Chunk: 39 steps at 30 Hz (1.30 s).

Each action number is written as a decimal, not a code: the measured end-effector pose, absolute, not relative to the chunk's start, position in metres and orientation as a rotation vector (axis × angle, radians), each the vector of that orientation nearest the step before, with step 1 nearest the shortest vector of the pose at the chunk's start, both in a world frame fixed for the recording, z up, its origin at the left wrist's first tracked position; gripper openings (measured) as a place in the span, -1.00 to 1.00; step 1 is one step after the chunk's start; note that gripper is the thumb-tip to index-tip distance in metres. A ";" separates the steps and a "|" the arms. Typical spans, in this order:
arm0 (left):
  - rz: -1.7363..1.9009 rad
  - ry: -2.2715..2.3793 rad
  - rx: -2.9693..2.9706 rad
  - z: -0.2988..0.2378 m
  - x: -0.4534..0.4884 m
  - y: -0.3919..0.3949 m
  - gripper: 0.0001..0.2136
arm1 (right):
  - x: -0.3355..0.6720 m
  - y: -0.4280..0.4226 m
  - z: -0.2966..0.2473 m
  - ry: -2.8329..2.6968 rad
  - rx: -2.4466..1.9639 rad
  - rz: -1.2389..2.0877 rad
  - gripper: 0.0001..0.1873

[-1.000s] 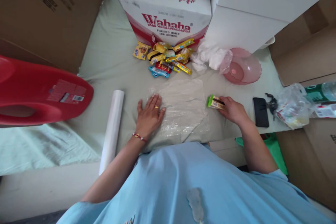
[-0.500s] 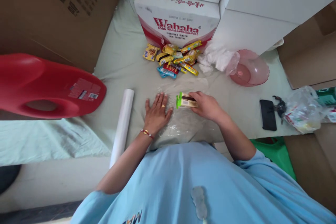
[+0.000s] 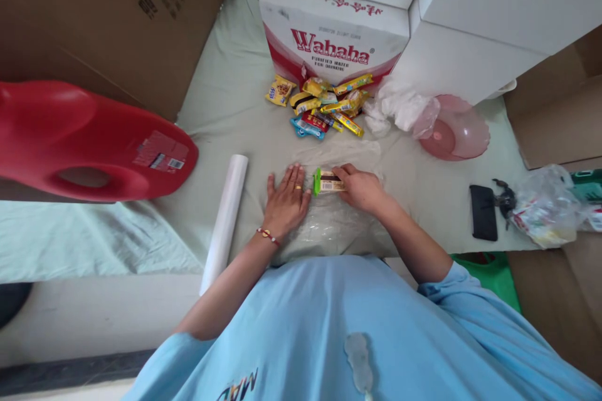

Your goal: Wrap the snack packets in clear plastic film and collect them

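My left hand [image 3: 285, 202] lies flat with its fingers stretched out, pressing the left side of a sheet of clear plastic film [image 3: 329, 222]. In my right hand [image 3: 361, 190] is a small wrapped snack [image 3: 329, 182], cream and brown with a bright green end. That green end points left, close to my left thumb, and the snack is over the film; whether it touches the film I cannot tell. Beyond both hands lies a pile of packaged snacks [image 3: 329, 106], mostly yellow, with a red and a blue one. A roll of plastic film [image 3: 224, 222] rests left of my left hand.
A red jug [image 3: 117, 144] and a big brown carton [image 3: 117, 25] stand at left. The Wahaba-style white-and-red box [image 3: 333, 31] backs the snacks. To the right are a crumpled white bag [image 3: 399, 103], pink bowl [image 3: 463, 131], black phone [image 3: 483, 213], keys [image 3: 505, 199] and filled plastic bag [image 3: 548, 210].
My right hand has brought the wrapped snack slightly left, closer to my left hand. My left hand stays flat on the film. The whole view has shifted a little.
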<state>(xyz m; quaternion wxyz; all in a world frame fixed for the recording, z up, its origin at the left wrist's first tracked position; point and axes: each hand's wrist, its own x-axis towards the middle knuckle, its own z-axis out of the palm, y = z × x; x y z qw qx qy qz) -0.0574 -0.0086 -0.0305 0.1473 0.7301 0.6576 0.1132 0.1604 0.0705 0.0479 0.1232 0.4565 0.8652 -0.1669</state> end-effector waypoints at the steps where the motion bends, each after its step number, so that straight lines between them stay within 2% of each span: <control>1: 0.328 1.895 2.098 -0.030 -0.057 -0.009 -0.38 | 0.160 0.070 0.047 2.522 1.319 -0.485 -0.37; 17: 0.334 1.917 2.096 -0.030 -0.054 -0.009 -0.39 | 0.160 0.071 0.045 2.514 1.370 -0.514 -0.34; 22: 0.334 1.920 2.099 -0.029 -0.054 -0.009 -0.39 | 0.160 0.071 0.046 2.517 1.372 -0.506 -0.45; 32: 0.322 1.927 2.116 -0.032 -0.055 -0.010 -0.39 | 0.148 0.070 0.051 2.523 1.304 -0.475 -0.49; 35: 0.317 1.925 2.106 -0.030 -0.055 -0.009 -0.39 | 0.149 0.071 0.048 2.515 1.306 -0.504 -0.44; 39: 0.311 1.884 2.074 -0.032 -0.063 -0.006 -0.38 | 0.168 0.069 0.040 2.635 1.338 -0.653 -0.26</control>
